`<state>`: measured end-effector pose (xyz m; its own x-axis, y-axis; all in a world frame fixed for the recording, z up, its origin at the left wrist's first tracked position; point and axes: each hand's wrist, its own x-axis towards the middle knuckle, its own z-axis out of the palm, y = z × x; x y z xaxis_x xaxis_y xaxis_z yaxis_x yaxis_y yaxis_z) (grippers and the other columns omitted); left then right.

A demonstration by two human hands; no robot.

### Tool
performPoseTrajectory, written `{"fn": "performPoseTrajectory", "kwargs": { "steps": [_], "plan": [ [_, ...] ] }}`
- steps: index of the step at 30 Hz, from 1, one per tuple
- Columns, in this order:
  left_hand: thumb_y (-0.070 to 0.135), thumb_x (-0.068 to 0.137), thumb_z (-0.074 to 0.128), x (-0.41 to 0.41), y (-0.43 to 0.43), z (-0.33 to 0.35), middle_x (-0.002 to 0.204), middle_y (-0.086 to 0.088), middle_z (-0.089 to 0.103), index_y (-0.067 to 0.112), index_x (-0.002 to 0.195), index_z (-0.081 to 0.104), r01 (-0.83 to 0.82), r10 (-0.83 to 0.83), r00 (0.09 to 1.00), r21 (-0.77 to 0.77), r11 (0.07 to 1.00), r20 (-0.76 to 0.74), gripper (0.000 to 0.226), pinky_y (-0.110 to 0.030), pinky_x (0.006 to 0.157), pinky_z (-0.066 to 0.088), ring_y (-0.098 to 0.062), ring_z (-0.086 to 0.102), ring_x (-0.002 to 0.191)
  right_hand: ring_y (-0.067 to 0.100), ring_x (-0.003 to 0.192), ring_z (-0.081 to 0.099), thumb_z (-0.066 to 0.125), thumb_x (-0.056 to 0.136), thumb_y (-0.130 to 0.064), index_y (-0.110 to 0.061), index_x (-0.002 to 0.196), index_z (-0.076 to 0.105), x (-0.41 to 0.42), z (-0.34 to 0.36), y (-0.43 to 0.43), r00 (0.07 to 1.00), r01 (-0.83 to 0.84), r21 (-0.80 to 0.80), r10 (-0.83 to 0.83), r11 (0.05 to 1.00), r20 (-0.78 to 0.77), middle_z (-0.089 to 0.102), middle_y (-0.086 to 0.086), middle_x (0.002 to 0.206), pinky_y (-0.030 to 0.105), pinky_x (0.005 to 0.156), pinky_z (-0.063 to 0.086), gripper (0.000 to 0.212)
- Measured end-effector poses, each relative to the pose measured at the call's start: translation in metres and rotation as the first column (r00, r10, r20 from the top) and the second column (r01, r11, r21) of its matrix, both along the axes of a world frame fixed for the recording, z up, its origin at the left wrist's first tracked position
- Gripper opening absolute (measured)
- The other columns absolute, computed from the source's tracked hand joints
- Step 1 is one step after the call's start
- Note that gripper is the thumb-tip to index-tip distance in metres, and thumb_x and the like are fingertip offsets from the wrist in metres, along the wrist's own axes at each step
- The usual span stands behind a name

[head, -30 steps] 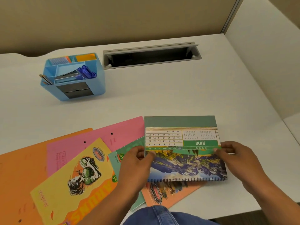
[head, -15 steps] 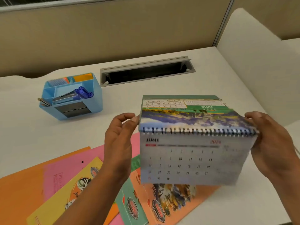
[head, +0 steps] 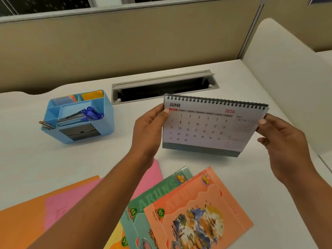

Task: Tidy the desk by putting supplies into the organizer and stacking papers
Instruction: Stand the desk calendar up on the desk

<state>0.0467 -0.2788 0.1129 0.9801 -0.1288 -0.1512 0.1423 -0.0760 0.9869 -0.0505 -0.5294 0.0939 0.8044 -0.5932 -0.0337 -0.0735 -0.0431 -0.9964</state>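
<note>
1. A white desk (head: 71,159) runs to a beige partition (head: 125,51) at the far side, with dark window glass above it. A white side panel (head: 287,78) closes the right.
2. A grey cable slot (head: 161,87) is set into the far middle of the desk.
3. The blue organizer (head: 108,115) stands far left, just left of the slot. It holds blue pens (head: 91,112) and a stapler (head: 71,117).
4. The calendar (head: 206,126) is upright right of centre, spiral on top, its June page facing the viewer. Whether its base touches the desk I cannot tell.
5. The left hand (head: 149,130) pinches the calendar's left edge, thumb on the front. The right hand (head: 283,146) pinches the right edge the same way.
6. At the near edge the papers lie fanned: an orange folder (head: 21,225), a pink folder (head: 59,209), a green notebook (head: 161,191) and an orange notebook (head: 197,209) overlapping it.
7. A second ago the calendar lay flat on these papers. Half a second ago it was raised and tipped, spiral nearest. It now stands farther off, clear of them, and more of the partition shows.
</note>
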Motion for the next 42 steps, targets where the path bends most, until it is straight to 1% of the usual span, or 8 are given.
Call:
{"fn": "performPoseTrajectory", "kwargs": {
  "steps": [5, 9, 12, 18, 27, 31, 35, 42],
  "plan": [
    [0.033, 0.104, 0.040, 0.025, -0.021, -0.001, 0.088, 0.024, 0.068, 0.044, 0.094, 0.066, 0.017, -0.019, 0.999, 0.046, 0.999, 0.035, 0.030, -0.001, 0.048, 0.042, 0.000, 0.059, 0.078, 0.007, 0.096, 0.061, 0.056, 0.097, -0.028, -0.030, 0.111, 0.070, 0.031, 0.000, -0.003, 0.998, 0.053, -0.006, -0.053, 0.999, -0.012, 0.072, -0.015, 0.105, 0.025, 0.068, 0.040, 0.020],
    [0.031, 0.104, 0.036, 0.051, -0.037, -0.008, 0.097, 0.016, 0.068, 0.034, 0.099, 0.066, 0.063, -0.063, 0.998, 0.056, 0.996, 0.003, 0.031, -0.003, 0.049, 0.043, 0.003, 0.058, 0.082, -0.010, 0.078, 0.060, 0.053, 0.098, -0.029, -0.034, 0.100, 0.069, 0.055, 0.002, -0.006, 0.994, 0.107, 0.001, -0.107, 0.994, -0.011, 0.071, -0.022, 0.091, 0.010, 0.061, 0.042, 0.017],
    [0.031, 0.104, 0.031, 0.071, -0.047, -0.010, 0.109, 0.009, 0.067, 0.023, 0.112, 0.064, 0.098, -0.096, 0.995, 0.066, 0.993, -0.035, 0.035, -0.006, 0.052, 0.043, 0.001, 0.056, 0.088, -0.003, 0.087, 0.060, 0.048, 0.099, -0.036, -0.033, 0.104, 0.068, 0.070, 0.001, -0.012, 0.988, 0.149, -0.009, -0.149, 0.989, -0.032, 0.069, -0.020, 0.097, 0.019, 0.064, 0.040, 0.020],
    [0.027, 0.101, 0.026, 0.099, -0.060, -0.010, 0.112, 0.000, 0.070, 0.008, 0.114, 0.065, 0.109, -0.107, 0.994, 0.054, 0.993, -0.033, 0.045, -0.014, 0.061, 0.035, -0.001, 0.059, 0.087, 0.005, 0.107, 0.062, 0.039, 0.099, -0.045, -0.036, 0.102, 0.067, 0.090, -0.004, -0.019, 0.984, 0.165, 0.002, -0.165, 0.986, -0.065, 0.071, -0.017, 0.107, 0.028, 0.070, 0.037, 0.030],
    [0.023, 0.103, 0.026, 0.110, -0.063, -0.023, 0.111, 0.004, 0.067, 0.015, 0.115, 0.064, 0.109, -0.108, 0.994, 0.030, 0.994, -0.020, 0.040, 0.002, 0.045, 0.037, -0.002, 0.057, 0.091, 0.004, 0.107, 0.064, 0.045, 0.098, -0.044, -0.028, 0.116, 0.066, 0.094, -0.019, -0.028, 0.982, 0.183, -0.003, -0.183, 0.983, -0.042, 0.071, -0.014, 0.111, 0.030, 0.073, 0.040, 0.032],
    [0.024, 0.104, 0.026, 0.111, -0.065, -0.027, 0.113, 0.006, 0.065, 0.019, 0.118, 0.061, 0.107, -0.106, 0.994, 0.016, 0.994, -0.020, 0.038, -0.007, 0.051, 0.045, 0.000, 0.055, 0.090, 0.003, 0.108, 0.063, 0.047, 0.097, -0.043, -0.023, 0.120, 0.065, 0.093, -0.024, -0.026, 0.979, 0.203, 0.007, -0.202, 0.979, -0.028, 0.070, -0.013, 0.114, 0.029, 0.078, 0.045, 0.035],
    [0.028, 0.104, 0.024, 0.114, -0.070, -0.023, 0.115, 0.007, 0.065, 0.021, 0.119, 0.061, 0.140, -0.139, 0.990, 0.024, 0.990, -0.037, 0.040, -0.017, 0.063, 0.038, -0.001, 0.055, 0.093, 0.005, 0.111, 0.062, 0.048, 0.097, -0.043, -0.023, 0.121, 0.064, 0.096, -0.023, -0.024, 0.981, 0.193, 0.018, -0.192, 0.981, -0.026, 0.069, -0.011, 0.117, 0.029, 0.082, 0.047, 0.035],
    [0.030, 0.103, 0.025, 0.119, -0.078, -0.017, 0.115, 0.005, 0.067, 0.022, 0.117, 0.063, 0.185, -0.183, 0.982, 0.058, 0.981, -0.032, 0.041, -0.016, 0.064, 0.036, -0.007, 0.058, 0.098, 0.010, 0.114, 0.059, 0.049, 0.096, -0.046, -0.042, 0.102, 0.068, 0.105, -0.015, -0.022, 0.990, 0.135, -0.024, -0.136, 0.991, -0.036, 0.069, -0.014, 0.112, 0.035, 0.088, 0.047, 0.020]
  ]
}}
